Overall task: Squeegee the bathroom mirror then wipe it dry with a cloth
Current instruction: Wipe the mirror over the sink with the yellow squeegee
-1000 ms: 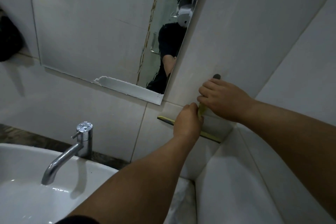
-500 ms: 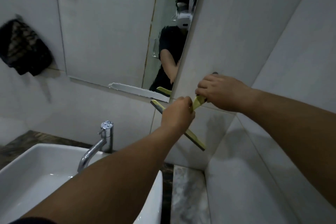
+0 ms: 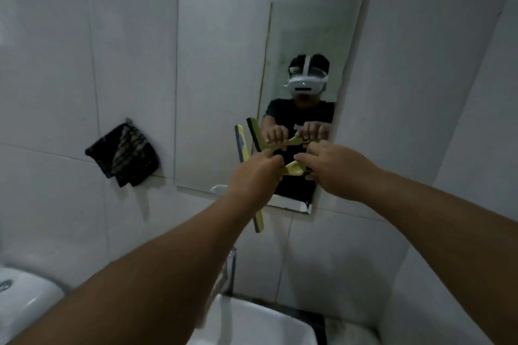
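A yellow-green squeegee (image 3: 241, 145) is held upright in front of the mirror (image 3: 224, 64), its blade running from upper left down past the mirror's lower edge. My left hand (image 3: 253, 176) grips it where blade and handle meet. My right hand (image 3: 333, 165) holds the end of the handle (image 3: 294, 168). Both hands are close together at the mirror's lower right part. The mirror reflects a person in a dark shirt with a white headset and both hands. A dark striped cloth (image 3: 123, 155) hangs on the tiled wall left of the mirror.
A white washbasin (image 3: 252, 325) lies below, with a chrome tap (image 3: 231, 269) partly hidden by my left forearm. A white toilet cistern (image 3: 25, 297) sits at the lower left. The mirror's lower edge (image 3: 291, 206) is chipped. A tiled side wall stands close on the right.
The squeegee came off the wall right of the mirror and swung up in front of the mirror. Both hands rose with it. My view turned left and up to face the mirror.
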